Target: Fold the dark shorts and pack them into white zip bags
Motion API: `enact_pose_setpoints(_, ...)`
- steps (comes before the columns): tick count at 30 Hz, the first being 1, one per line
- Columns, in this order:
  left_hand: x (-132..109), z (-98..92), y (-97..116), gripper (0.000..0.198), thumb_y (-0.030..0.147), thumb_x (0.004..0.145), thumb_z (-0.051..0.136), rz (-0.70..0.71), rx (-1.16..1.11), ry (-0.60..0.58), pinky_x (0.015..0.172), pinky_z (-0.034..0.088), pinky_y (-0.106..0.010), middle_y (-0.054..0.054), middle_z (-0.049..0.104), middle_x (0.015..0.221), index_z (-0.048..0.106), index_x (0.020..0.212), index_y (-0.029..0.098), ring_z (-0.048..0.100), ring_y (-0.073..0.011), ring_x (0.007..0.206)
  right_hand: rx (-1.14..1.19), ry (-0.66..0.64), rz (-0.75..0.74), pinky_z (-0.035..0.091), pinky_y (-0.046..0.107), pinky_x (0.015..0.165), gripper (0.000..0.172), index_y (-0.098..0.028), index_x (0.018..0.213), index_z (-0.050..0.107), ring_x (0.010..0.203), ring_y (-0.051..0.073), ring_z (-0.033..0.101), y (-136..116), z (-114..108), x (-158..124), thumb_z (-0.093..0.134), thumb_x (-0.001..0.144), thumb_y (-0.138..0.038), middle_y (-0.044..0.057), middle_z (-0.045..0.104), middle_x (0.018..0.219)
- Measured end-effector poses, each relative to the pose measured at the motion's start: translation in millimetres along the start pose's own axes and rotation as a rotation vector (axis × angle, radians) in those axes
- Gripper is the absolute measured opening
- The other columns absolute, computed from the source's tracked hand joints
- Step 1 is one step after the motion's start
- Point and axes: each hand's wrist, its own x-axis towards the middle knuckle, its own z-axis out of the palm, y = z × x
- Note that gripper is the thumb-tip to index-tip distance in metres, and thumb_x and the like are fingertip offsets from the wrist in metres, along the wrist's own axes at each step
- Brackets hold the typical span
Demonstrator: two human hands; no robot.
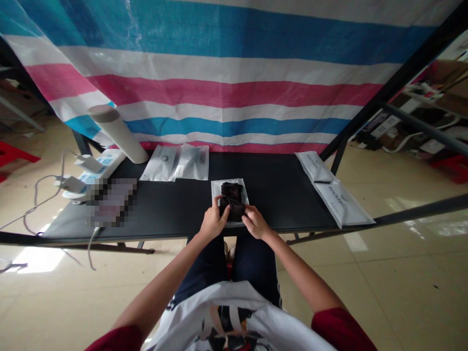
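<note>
As the left hand and right hand are gripping a black cloth bundle from either side, fingers curled closed, the bundle is sitting on a white pouch at lower middle of a black table, other pouches lying toward upper left.

White packaging bag at table's right end: grey print "ROCKBR…", further letters unclear.
</note>
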Motion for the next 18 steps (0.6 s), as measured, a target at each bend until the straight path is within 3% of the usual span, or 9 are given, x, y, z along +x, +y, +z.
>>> enact_pose_setpoints(4, -3.1, 9.6, 5.6, 0.032, 0.039, 0.096, 0.042, 0.04, 0.175, 0.12, 0.073, 0.046, -0.036, -0.011, 0.067, 0.085, 0.053, 0.114, 0.015, 0.064, -0.0269, 0.083, -0.054, 0.056, 0.05, 0.049, 0.038, 0.095, 0.039, -0.02, 0.125, 0.057, 0.108, 0.026, 0.062, -4.4, 2.8, 0.3, 0.054, 0.089, -0.035, 0.011, 0.067, 0.116)
enact_pose_setpoints(8, -4.3, 11.6, 7.0, 0.027, 0.035, 0.097, 0.04, 0.081, 0.305, 0.157, 0.081, 0.046, -0.039, -0.011, 0.065, 0.086, 0.06, 0.097, 0.016, 0.06, -0.0265, 0.086, -0.195, 0.219, -0.059, 0.045, 0.043, 0.103, 0.054, -0.018, 0.134, 0.05, 0.123, 0.027, 0.054, -10.4, 2.7, -2.9, 0.062, 0.083, -0.031, 0.014, 0.058, 0.133)
enact_pose_setpoints(12, -2.4, 7.7, 6.3, 0.029, 0.037, 0.095, 0.044, 0.089, 0.359, 0.142, 0.08, 0.046, -0.039, -0.011, 0.062, 0.088, 0.064, 0.093, 0.016, 0.056, -0.0269, 0.086, -0.375, 0.065, -0.259, 0.038, 0.048, 0.108, 0.042, -0.02, 0.124, 0.059, 0.138, 0.029, 0.041, -21.6, -1.5, -3.0, 0.063, 0.083, -0.026, 0.011, 0.052, 0.144)
enact_pose_setpoints(15, -0.7, 5.3, 2.7, 0.03, 0.038, 0.095, 0.046, 0.088, 0.331, 0.1, 0.081, 0.046, -0.038, -0.01, 0.062, 0.088, 0.066, 0.096, 0.016, 0.056, -0.0261, 0.085, -0.453, 0.0, -0.251, 0.034, 0.052, 0.109, 0.044, -0.016, 0.125, 0.059, 0.141, 0.032, 0.035, -27.7, -1.3, 1.2, 0.064, 0.082, -0.027, 0.014, 0.05, 0.145)
enact_pose_setpoints(18, -0.9, 5.2, -3.1, 0.035, 0.04, 0.096, 0.045, 0.122, 0.286, 0.047, 0.084, 0.047, -0.039, -0.01, 0.063, 0.093, 0.065, 0.11, 0.015, 0.057, -0.0259, 0.089, -0.481, -0.029, -0.206, 0.033, 0.052, 0.108, 0.041, -0.016, 0.122, 0.058, 0.135, 0.031, 0.043, -29.9, 0.9, 8.0, 0.064, 0.084, -0.027, 0.015, 0.06, 0.133)
